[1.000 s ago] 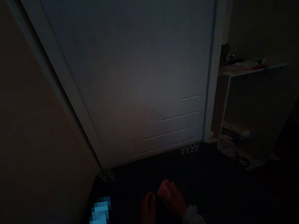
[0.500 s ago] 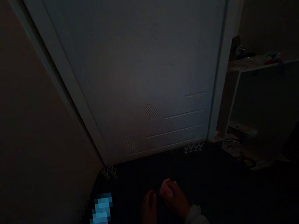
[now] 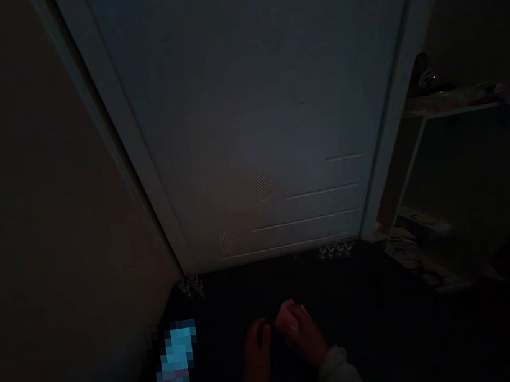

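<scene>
Low in the dim head view, my left hand point(image 3: 258, 352) is closed, its thumb and fingertips drawn together. Whatever may be between those fingertips is too dark to make out. Just to the right, my right hand point(image 3: 308, 335) is wrapped round a small soft pinkish thing point(image 3: 287, 317), whose kind I cannot tell. A narrow gap separates the two hands. Both are over a dark surface point(image 3: 231, 294). Small shiny ring-like pieces stand grouped at its far edge, one group point(image 3: 191, 285) on the left and another point(image 3: 337, 250) on the right.
A bright, pixelated blurred screen-like shape point(image 3: 175, 367) lies left of my hands. Beyond the surface rises a pale door point(image 3: 209, 128) with heart patterns. To the right stands a shelf unit point(image 3: 419, 150) with assorted items; a plain wall point(image 3: 46, 243) borders the left.
The view has shifted slightly, so the door and shelf sit farther right. My hands are a little farther apart, and my right hand keeps hold of the pinkish thing.
</scene>
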The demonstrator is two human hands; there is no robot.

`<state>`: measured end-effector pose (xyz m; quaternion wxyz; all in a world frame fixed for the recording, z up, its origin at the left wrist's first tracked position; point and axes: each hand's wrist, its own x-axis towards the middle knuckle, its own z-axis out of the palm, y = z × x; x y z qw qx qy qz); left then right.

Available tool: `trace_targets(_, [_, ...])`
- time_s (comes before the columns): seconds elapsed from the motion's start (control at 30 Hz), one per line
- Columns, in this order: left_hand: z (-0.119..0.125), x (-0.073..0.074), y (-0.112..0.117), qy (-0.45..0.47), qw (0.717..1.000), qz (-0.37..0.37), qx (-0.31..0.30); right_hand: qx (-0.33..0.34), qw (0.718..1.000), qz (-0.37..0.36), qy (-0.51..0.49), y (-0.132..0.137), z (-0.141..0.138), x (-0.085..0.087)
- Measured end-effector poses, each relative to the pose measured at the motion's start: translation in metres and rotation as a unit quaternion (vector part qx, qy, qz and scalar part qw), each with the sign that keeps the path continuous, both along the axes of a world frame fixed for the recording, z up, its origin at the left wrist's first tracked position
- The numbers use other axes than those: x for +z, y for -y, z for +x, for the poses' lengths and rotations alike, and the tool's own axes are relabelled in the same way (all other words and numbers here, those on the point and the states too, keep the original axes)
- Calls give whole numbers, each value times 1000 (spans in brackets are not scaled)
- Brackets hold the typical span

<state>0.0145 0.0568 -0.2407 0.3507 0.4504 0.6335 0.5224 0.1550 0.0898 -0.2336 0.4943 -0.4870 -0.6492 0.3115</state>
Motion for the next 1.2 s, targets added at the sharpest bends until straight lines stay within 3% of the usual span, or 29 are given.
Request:
trace_targets(0.37, [3, 4, 3, -12, 1000, 2, -11, 42, 998, -31, -26, 0, 3, -5])
trace_targets(0.73, [3, 2, 2, -26, 999, 13, -17, 25, 999, -39, -10, -4, 4, -14])
trace_targets(1.2, [5, 4, 4, -14, 1000, 19, -18, 48, 999, -3, 8, -6, 7, -17])
